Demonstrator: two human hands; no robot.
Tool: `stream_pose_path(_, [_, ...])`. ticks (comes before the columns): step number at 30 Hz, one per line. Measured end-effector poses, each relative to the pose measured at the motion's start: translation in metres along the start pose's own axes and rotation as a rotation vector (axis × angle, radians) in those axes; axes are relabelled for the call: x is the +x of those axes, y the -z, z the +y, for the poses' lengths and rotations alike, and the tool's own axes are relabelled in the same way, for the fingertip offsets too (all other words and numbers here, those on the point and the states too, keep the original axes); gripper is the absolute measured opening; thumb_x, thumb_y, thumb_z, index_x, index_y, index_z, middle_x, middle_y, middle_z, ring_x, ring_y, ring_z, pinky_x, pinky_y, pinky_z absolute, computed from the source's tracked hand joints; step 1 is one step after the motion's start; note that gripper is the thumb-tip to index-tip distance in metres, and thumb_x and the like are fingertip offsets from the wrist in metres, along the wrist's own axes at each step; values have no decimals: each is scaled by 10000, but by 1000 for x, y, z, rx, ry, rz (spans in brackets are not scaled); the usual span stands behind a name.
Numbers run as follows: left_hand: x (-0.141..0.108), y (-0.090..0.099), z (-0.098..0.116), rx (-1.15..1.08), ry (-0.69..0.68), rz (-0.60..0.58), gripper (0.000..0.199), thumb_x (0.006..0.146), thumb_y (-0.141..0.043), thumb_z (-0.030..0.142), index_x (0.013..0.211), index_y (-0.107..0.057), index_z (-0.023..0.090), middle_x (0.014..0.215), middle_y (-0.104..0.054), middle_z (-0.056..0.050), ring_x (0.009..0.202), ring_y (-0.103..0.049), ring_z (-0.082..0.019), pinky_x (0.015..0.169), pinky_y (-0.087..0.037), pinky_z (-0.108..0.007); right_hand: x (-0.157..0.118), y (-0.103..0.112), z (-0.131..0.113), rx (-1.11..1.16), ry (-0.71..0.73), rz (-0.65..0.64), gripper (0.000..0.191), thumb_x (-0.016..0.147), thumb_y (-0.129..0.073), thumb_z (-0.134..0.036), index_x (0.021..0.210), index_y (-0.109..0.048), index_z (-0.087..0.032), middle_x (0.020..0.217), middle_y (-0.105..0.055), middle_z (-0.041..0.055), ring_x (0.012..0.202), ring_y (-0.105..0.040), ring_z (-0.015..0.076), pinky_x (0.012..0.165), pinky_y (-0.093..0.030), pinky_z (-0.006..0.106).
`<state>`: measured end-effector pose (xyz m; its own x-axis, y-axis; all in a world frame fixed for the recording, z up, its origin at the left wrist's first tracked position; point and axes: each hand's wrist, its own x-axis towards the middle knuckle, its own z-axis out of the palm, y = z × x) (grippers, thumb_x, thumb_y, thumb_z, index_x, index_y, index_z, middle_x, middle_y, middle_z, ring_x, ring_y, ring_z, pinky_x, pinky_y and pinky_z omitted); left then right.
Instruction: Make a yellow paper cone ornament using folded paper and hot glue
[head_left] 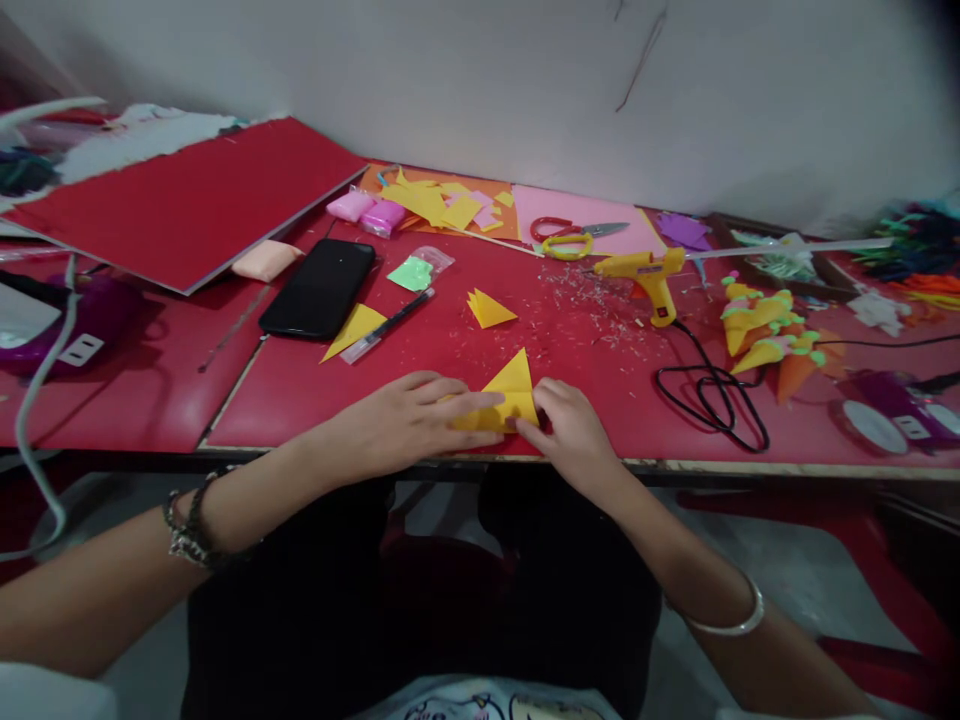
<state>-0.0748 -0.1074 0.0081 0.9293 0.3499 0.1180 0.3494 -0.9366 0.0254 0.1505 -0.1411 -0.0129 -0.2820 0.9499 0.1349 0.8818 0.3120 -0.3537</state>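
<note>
A folded piece of yellow paper (514, 378) lies at the table's front edge, its point facing away from me. My left hand (409, 420) rests flat across its left part, fingers stretched out and pressing it down. At the paper's right edge, my right hand (568, 428) has thumb and fingers closed on the lower corner. Part of the sheet is hidden under my left fingers. Just beyond lies a small stack of folded yellow triangles (490, 309). Another yellow paper piece (355, 328) sits by a pen (388, 325) to the left.
A black phone (321, 288) and a red board (195, 195) are on the left. Scissors (574, 236) and a yellow glue gun (641, 276) with a looped black cord (705, 395) lie right of centre. Paper cones (769, 330) stand farther right. Glue threads litter the red table (420, 365).
</note>
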Motion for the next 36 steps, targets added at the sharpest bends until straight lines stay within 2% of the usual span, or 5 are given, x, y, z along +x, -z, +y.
stream_pose_path(12, [-22,6,-13,-147,2,-158,508,826,-370,88,1272,-362,332,1289,-459,21,1155,-436,-118,962,-280,-265,0,0,0,-40,13,6,286,797,-470,-375,596,-401,-183,628,-432,-5,591,-409,128,557,-305,252])
stream_pose_path(18, [-35,13,-15,-139,17,-174,508,803,-377,81,1257,-399,308,1283,-463,11,1166,-430,-124,984,-279,-262,-9,0,-12,-181,92,143,331,818,-461,-249,1144,-459,-192,1046,-511,102,973,-467,225,846,-358,385])
stream_pose_path(21, [-34,14,-14,-104,-4,-163,458,821,-386,124,1248,-418,285,1278,-469,-4,1160,-439,-134,986,-283,-272,-11,3,-21,-340,317,79,456,824,-423,-123,1214,-411,-358,1266,-408,52,1155,-352,251,974,-192,519])
stream_pose_path(24, [-34,13,-14,-109,-8,-132,447,816,-404,133,1234,-434,287,1261,-488,-4,1148,-452,-132,974,-303,-270,-10,7,-22,-365,458,-26,517,808,-444,-91,1205,-414,-422,1334,-364,7,1196,-312,247,983,-186,520])
stream_pose_path(36, [-34,14,-19,-123,-25,-192,499,807,-403,163,1289,-358,287,1307,-435,0,1174,-422,-146,981,-292,-277,-27,32,10,-365,402,-133,593,694,-461,5,1177,-491,-338,1346,-373,39,1219,-306,256,967,-259,490])
